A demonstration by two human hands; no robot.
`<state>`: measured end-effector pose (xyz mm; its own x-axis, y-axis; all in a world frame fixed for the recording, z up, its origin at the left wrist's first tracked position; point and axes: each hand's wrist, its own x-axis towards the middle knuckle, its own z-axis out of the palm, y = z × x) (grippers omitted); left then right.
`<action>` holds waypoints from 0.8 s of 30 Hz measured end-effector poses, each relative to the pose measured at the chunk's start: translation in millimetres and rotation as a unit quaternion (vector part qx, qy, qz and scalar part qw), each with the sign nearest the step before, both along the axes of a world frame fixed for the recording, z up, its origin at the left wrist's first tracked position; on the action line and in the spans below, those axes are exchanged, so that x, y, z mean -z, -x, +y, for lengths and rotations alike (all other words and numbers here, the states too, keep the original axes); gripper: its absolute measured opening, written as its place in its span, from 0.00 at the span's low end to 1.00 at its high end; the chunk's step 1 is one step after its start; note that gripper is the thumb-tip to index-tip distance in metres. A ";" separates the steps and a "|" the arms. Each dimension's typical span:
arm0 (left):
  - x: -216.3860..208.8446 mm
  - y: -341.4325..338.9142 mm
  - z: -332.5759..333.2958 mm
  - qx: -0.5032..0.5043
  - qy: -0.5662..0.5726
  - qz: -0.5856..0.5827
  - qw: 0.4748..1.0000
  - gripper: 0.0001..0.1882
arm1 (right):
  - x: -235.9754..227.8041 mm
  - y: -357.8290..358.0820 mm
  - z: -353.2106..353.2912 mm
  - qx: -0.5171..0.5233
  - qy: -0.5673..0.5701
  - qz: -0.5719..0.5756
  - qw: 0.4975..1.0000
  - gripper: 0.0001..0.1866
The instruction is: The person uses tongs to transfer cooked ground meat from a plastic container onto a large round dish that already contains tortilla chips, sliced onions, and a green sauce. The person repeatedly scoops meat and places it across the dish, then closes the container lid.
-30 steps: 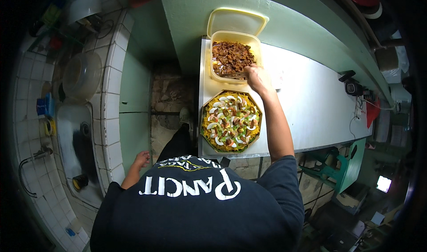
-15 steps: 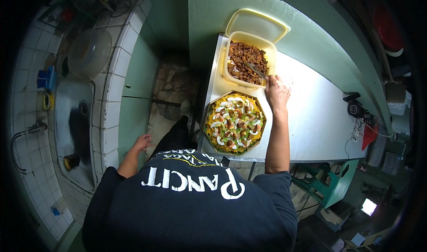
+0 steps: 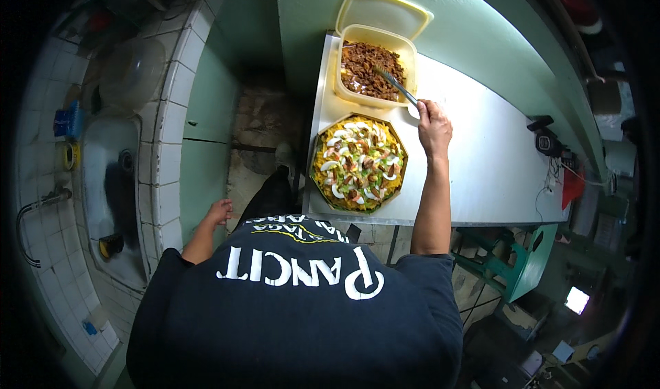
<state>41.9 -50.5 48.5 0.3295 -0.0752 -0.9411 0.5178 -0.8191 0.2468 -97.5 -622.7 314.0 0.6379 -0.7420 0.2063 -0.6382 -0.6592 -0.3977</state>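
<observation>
My right hand (image 3: pixel 435 129) is closed around the handle end of a long, slim metal utensil (image 3: pixel 399 86). The utensil slants across the near right rim of a yellowish plastic tub (image 3: pixel 375 99), its far tip at the chopped brown meat (image 3: pixel 371 66) inside. Just nearer to me sits an octagonal tray (image 3: pixel 402 176) of yellow noodles (image 3: pixel 322 145), topped with egg slices, green bits and brown meat pieces. My left hand (image 3: pixel 221 212) hangs low beside my body, off the table, empty with its fingers loosely curled and partly apart.
The tub's lid (image 3: pixel 385 14) leans up against the green wall behind it. A metal-topped table (image 3: pixel 474 148) carries a small dark device (image 3: pixel 546 141) with cables at its right end. A tiled counter with a sink (image 3: pixel 103 183) runs along the left; a green stool (image 3: pixel 509 258) stands at the right.
My right hand has shifted slightly right relative to the tub, and more of the utensil shows. The whole view has tilted, so the table sits higher. My left hand stays low.
</observation>
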 end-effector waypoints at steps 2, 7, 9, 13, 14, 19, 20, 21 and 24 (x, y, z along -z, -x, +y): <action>5.5 2.0 -0.1 0.008 0.017 -0.002 1.000 0.22 | -6.3 21.1 4.4 0.007 -0.036 -0.051 0.998 0.12; 10.7 10.0 -2.8 0.029 0.041 -0.004 0.999 0.22 | -21.8 101.5 31.6 0.011 -0.069 -0.136 0.988 0.09; 9.3 15.2 -6.2 0.035 0.027 -0.006 0.999 0.22 | -23.7 134.8 44.7 0.021 -0.084 -0.124 0.989 0.09; 6.4 27.8 -12.2 0.044 0.033 0.005 0.998 0.22 | -3.5 165.6 67.3 0.022 -0.130 -0.139 0.981 0.09; 6.4 31.1 -13.4 0.046 0.035 0.002 0.998 0.22 | 5.5 164.8 72.0 0.011 -0.139 -0.147 0.979 0.09; 6.5 34.1 -17.4 0.045 0.044 -0.014 0.998 0.22 | 46.1 131.8 88.9 0.004 -0.176 -0.067 0.982 0.11; 6.5 33.6 -17.0 0.039 0.046 -0.018 0.998 0.22 | 51.0 123.7 90.9 -0.006 -0.162 -0.051 0.986 0.11; 6.6 33.4 -15.8 0.037 0.038 -0.024 0.998 0.22 | 53.8 117.6 91.8 -0.007 -0.163 -0.035 0.986 0.12; 6.9 35.7 -6.4 0.022 0.037 -0.030 0.999 0.22 | 58.7 101.9 93.1 -0.022 -0.113 -0.020 0.993 0.12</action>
